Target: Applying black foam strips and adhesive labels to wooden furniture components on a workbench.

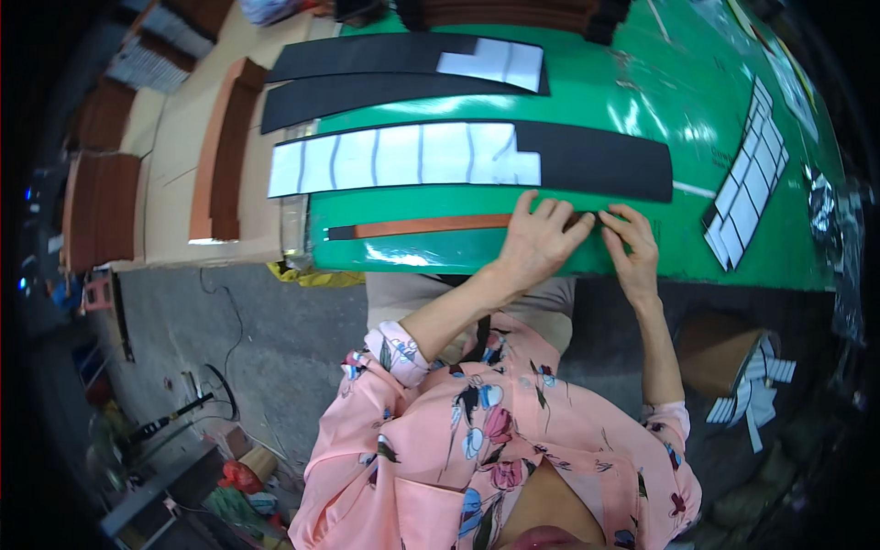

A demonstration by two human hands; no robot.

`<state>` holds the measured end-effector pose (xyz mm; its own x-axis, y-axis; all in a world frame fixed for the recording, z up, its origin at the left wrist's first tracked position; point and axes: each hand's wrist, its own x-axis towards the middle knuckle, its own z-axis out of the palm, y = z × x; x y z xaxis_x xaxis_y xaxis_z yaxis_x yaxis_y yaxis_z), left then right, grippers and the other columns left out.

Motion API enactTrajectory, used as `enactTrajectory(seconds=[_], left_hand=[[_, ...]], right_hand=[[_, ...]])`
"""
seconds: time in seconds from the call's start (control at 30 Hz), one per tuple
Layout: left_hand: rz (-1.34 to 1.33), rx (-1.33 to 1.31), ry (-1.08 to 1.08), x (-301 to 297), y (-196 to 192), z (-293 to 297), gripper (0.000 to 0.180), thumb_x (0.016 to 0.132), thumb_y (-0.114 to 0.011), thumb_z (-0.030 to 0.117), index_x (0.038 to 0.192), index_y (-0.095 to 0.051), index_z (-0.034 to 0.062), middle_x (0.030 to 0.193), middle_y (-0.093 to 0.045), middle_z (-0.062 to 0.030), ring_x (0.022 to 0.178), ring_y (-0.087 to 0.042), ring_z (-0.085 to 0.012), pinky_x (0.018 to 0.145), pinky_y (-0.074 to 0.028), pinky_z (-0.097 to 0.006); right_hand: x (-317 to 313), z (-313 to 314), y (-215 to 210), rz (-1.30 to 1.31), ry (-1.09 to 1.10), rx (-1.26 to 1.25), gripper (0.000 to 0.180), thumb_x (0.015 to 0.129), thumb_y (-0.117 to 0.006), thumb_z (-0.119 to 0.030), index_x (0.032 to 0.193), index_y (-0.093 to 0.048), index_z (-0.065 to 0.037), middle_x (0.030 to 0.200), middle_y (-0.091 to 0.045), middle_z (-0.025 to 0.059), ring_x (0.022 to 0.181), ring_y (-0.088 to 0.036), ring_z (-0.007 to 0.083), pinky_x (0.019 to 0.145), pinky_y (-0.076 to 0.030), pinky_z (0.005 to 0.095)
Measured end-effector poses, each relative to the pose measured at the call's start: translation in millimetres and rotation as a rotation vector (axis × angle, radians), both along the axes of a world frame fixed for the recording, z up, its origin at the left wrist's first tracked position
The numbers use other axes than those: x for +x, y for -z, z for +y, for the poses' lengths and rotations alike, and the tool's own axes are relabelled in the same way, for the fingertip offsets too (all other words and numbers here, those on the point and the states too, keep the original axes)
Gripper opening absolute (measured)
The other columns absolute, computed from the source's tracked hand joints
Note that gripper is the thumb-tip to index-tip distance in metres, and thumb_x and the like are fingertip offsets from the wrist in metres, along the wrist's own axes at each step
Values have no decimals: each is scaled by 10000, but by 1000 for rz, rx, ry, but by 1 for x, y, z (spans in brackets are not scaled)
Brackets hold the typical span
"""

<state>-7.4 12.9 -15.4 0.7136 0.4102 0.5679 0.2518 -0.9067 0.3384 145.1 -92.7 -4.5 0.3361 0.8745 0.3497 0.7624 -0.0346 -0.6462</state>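
A narrow brown strip (431,225) with a black end at its left lies along the near part of the green tabletop (403,255). My left hand (545,240) bends over the strip's right part, its fingers closed on it. Close beside it, my right hand (632,249) has thumb and fingers drawn together at the strip's right end, where a small dark bit shows; the fingers partly hide it. Just beyond my hands is a long black strip (600,165) partly covered with white backing pieces (399,158).
Two more black strips (357,61) lie farther back, one bearing white pieces (500,64). White pieces with dark lines (747,179) are at the right. Brown strip stacks (225,151) rest on cardboard (170,174) at left. A bin (724,353) with white scraps stands below right.
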Motion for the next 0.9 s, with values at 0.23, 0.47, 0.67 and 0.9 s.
enactTrajectory(seconds=[0.23, 0.47, 0.67, 0.9], left_hand=[[-27, 0, -249, -104, -41, 20, 454, 684, -707, 102, 1118, -578, 144, 1075, -549, -67, 1029, -535, -236, 1003, -207, -524], [-312, -522, -672, -198, -3, 53, 433, 840, -598, 101, 1236, -457, -3, 1105, -514, -198, 1022, -499, -344, 887, -398, -392], [-380, -822, -729, -191, 7, 95, 569, 826, -635, 107, 1329, -381, 26, 1192, -530, -205, 1035, -570, -274, 804, -480, -340], [-231, -327, -616, -243, -19, 116, 406, 792, -604, 11, 1191, -531, 20, 1184, -554, -161, 1108, -532, -312, 944, -419, -375]], right_hand=[[-1, 2, -10, 602, 28, -85, 399, 881, -566, -84, 1269, -488, -43, 1204, -527, 90, 1057, -524, 165, 877, -438, 288], [8, 17, 11, 419, 105, -153, 227, 872, -591, -110, 1085, -591, -30, 984, -572, 24, 887, -526, 105, 766, -426, 232], [34, 50, 39, 586, 183, -196, 334, 917, -543, -114, 1225, -502, 10, 1079, -573, 56, 916, -541, 94, 801, -421, 218], [28, 46, 18, 666, 345, -135, 339, 921, -528, -121, 1236, -499, 1, 1214, -544, 99, 942, -574, 120, 804, -448, 248]])
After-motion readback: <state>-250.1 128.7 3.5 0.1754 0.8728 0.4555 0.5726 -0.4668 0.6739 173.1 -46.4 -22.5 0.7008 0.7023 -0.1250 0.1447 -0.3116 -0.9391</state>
